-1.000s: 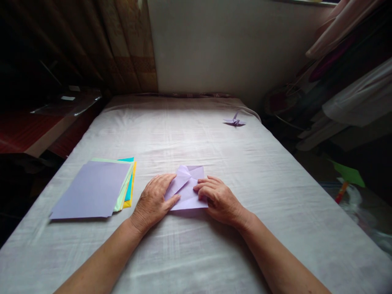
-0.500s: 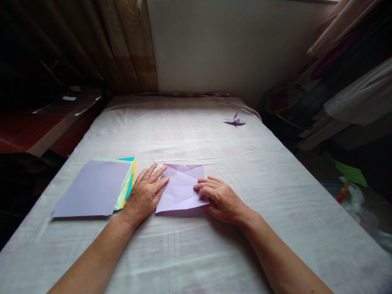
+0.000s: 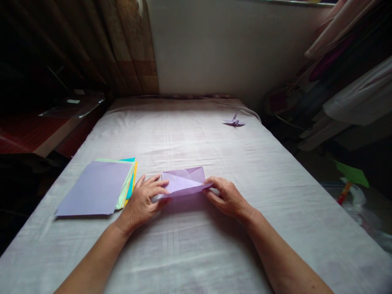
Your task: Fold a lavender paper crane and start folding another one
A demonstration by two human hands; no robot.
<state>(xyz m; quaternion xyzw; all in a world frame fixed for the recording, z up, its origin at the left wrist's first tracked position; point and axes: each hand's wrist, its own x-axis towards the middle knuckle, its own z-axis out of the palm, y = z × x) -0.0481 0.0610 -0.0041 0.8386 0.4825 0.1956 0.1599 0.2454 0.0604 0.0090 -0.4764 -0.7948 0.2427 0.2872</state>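
Note:
A creased lilac paper sheet (image 3: pixel 185 181) hovers just above the white-covered table (image 3: pixel 196 245), its near edge raised and tilting toward the far edge. My left hand (image 3: pixel 142 202) pinches the sheet's near left corner. My right hand (image 3: pixel 226 198) pinches the near right corner. Both hands are closed on the paper.
A stack of coloured paper sheets (image 3: pixel 98 188), lilac on top, lies left of my left hand. A small folded lilac paper crane (image 3: pixel 234 121) sits at the far right of the table. Curtains, a dark side table and hanging clothes surround the table.
The sheet was unfolded flat, then both hands took its near corners and lifted the near edge up off the table.

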